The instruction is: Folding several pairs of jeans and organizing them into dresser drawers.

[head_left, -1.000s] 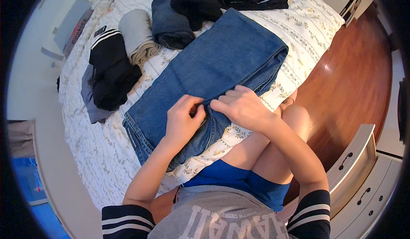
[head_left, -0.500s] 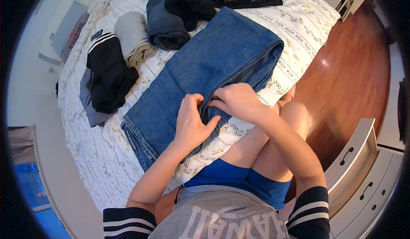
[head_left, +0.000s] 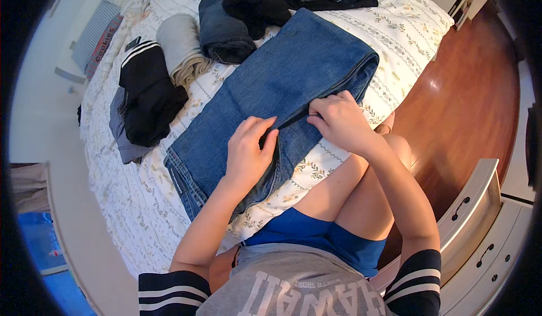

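Observation:
Blue jeans (head_left: 248, 87) lie folded lengthwise across the bed, waistband toward the lower left and the folded end toward the upper right. My left hand (head_left: 248, 152) rests over their near edge around the middle, its thumb and fingers curved with a gap between them. Farther right along that edge, my right hand (head_left: 341, 123) has its fingers closed on the denim, thumb beneath and fingers on top. Between the two hands the layers part a little, showing a dark gap.
Beyond the jeans lie rolled dark jeans (head_left: 226, 31), a grey-beige rolled garment (head_left: 182, 48), a black garment with white stripes (head_left: 149, 99) and more black clothes (head_left: 257, 3). The bed has a floral cover (head_left: 141, 203). An open white drawer (head_left: 466, 214) stands at the right above wooden floor (head_left: 451, 96).
My right hand has moved right along the jeans' near edge, away from my left hand. My left hand has shifted slightly, its thumb lifting nearer the fingers.

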Demonstrator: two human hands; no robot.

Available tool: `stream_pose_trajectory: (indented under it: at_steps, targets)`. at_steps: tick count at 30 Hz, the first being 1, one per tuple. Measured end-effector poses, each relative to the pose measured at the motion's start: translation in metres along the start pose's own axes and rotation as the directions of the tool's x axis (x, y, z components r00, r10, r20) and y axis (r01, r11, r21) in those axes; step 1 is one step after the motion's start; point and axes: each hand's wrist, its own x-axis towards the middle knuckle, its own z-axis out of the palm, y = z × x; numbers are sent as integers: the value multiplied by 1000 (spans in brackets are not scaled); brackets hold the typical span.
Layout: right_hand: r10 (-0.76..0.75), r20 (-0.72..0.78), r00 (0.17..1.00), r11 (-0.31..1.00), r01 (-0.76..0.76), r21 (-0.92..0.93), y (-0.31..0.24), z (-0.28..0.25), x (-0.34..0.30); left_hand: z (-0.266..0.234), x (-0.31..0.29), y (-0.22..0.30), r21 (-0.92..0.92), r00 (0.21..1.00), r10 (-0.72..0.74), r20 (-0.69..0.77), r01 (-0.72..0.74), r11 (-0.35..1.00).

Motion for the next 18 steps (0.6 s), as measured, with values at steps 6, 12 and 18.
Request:
stream_pose_trajectory:
  at_steps: [6,12,18]
  targets:
    - [41,32,999,977,-33,-213,3,14,1,11,-9,7,155,968,247,37,-249,956]
    - [-224,-290,930,926,111,-360,46,0,-1,13,-17,2,280,950,181,255,-252,926]
    - [580,-390,715,769,-638,-26,92,-52,-8,14,-16,2,346,940,93,329,-211,914]
